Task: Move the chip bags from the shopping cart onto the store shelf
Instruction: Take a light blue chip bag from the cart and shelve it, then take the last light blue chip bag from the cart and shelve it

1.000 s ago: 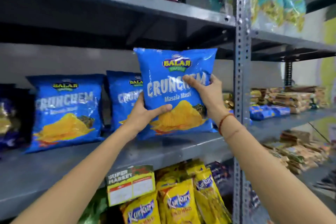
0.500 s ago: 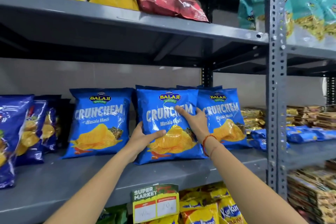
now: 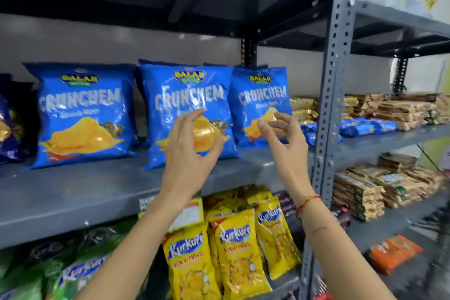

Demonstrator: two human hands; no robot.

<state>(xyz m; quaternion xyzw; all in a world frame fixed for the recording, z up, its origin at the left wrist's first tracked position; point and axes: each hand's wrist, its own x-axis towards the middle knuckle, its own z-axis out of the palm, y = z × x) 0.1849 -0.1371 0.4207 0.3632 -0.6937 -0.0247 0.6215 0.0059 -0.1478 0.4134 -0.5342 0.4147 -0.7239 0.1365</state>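
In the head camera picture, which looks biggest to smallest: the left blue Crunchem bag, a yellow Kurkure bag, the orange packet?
1. Left blue Crunchem bag, clearly biggest.
2. Yellow Kurkure bag, narrower, though nearer the camera.
3. Orange packet, smallest-looking, but blurred and lying down, so unsure.

Three chip bags stand upright in a row on the middle shelf (image 3: 73,192): left bag (image 3: 82,114), middle bag (image 3: 187,95), right bag (image 3: 260,95). The middle bag overlaps the right bag's edge. Both hands, left hand (image 3: 190,148) and right hand (image 3: 285,143), are raised before the middle and right bags. Hanging packets (image 3: 233,251) sit on the level below.
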